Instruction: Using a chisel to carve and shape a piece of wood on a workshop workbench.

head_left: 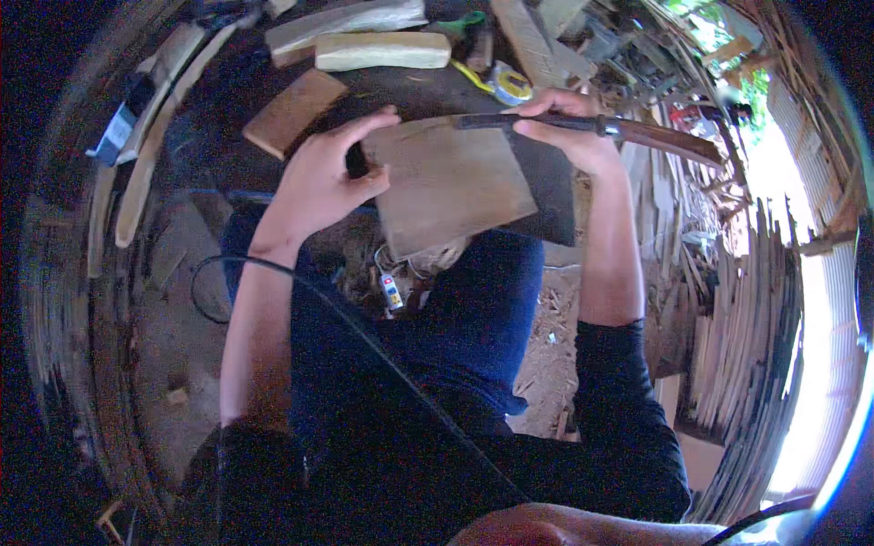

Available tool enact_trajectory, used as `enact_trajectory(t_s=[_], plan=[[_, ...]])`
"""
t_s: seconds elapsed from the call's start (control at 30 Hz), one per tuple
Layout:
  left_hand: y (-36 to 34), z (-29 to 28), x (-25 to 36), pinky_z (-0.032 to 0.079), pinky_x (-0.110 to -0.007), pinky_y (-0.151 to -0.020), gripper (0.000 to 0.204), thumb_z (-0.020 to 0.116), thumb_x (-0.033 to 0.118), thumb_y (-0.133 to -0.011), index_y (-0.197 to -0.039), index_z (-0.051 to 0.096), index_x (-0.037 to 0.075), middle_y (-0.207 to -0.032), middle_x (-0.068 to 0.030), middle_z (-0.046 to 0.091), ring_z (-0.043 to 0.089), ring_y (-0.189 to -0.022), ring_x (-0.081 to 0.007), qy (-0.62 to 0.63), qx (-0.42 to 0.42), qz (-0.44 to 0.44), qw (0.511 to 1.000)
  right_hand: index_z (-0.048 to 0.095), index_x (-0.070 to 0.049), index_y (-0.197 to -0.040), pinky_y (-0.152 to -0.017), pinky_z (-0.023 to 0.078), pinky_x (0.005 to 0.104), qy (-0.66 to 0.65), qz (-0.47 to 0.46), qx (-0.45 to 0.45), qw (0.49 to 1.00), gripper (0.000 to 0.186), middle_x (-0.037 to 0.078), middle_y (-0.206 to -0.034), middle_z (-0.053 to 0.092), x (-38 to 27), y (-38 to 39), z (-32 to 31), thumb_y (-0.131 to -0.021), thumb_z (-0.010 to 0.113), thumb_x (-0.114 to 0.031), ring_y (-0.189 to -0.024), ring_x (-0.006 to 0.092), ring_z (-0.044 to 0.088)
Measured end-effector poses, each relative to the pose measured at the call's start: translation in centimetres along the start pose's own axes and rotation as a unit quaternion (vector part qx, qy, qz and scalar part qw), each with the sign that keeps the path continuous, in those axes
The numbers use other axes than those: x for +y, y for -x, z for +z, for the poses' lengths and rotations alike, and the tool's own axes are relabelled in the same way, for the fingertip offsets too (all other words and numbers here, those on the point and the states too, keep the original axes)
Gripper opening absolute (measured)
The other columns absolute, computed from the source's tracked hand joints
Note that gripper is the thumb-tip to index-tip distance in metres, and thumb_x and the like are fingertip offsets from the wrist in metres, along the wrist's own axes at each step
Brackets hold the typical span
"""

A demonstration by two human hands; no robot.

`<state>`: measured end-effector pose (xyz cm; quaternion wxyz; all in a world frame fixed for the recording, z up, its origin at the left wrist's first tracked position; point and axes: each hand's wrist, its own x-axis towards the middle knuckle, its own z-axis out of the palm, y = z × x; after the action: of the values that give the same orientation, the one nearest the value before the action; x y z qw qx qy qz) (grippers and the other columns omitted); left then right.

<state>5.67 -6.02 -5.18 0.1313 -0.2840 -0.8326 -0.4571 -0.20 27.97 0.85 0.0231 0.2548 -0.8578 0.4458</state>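
Observation:
A flat, square-cornered wooden board (451, 187) lies tilted over the near edge of a dark worktop, above my lap. My left hand (323, 173) is at the board's left edge, thumb and fingers spread apart, gripping nothing; whether the fingertips touch the board I cannot tell. At the board's far right corner, my right hand (574, 136) is closed on a long tool with a dark narrow blade and a brown wooden handle (669, 143). The fingers pinch it along the blade, near the handle. Its tip reaches left over the board's far edge; whether it is a knife or a chisel is unclear.
A smaller brown wood block (296, 111), pale wood billets (382, 52) and a yellow tape measure (510, 84) lie on the dark worktop (555, 196). Stacked wood strips (742, 364) stand at right. A black cable (364, 337) crosses before my left forearm.

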Motion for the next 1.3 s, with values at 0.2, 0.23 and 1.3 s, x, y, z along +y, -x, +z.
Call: enact_trajectory(t_s=[0.2, 0.23, 1.3], plan=[[0.7, -0.8, 0.7, 0.045, -0.037, -0.105, 0.059, 0.068, 0.006, -0.079, -0.137, 0.053, 0.006, -0.141, -0.0127, 0.056, 0.057, -0.126, -0.0283, 0.026, -0.055, -0.044, 0.997, 0.068, -0.003, -0.090, -0.091, 0.052, 0.0314, -0.056, -0.018, -0.059, 0.997, 0.015, 0.010, -0.098, 0.074, 0.2, 0.7, -0.9, -0.080, 0.079, -0.002, -0.100, 0.0187, 0.068], [0.7, -0.6, 0.6, 0.045, -0.037, -0.105, 0.059, 0.068, 0.006, -0.079, -0.137, 0.053, 0.006, -0.141, -0.0127, 0.056, 0.057, -0.126, -0.0283, 0.026, -0.051, -0.046, 0.997, 0.068, -0.003, -0.090, -0.091, 0.052, 0.0314, -0.055, -0.020, -0.063, 0.996, 0.015, 0.010, -0.098, 0.074, 0.3, 1.0, -1.3, -0.080, 0.079, -0.002, -0.100, 0.0187, 0.068], [0.4, 0.6, 0.4, 0.053, -0.042, -0.083, 0.062, 0.075, 0.018, -0.074, -0.134, 0.057, 0.013, -0.109, -0.0183, 0.070, 0.068, -0.091, -0.0352, -0.023, 0.011, 0.012, 1.000, 0.069, -0.003, -0.092, -0.078, 0.052, 0.0252, -0.051, -0.008, -0.102, 0.993, 0.016, 0.010, -0.100, 0.073, -3.1, -1.1, 2.9, -0.080, 0.080, -0.004, -0.089, 0.0107, 0.066]])
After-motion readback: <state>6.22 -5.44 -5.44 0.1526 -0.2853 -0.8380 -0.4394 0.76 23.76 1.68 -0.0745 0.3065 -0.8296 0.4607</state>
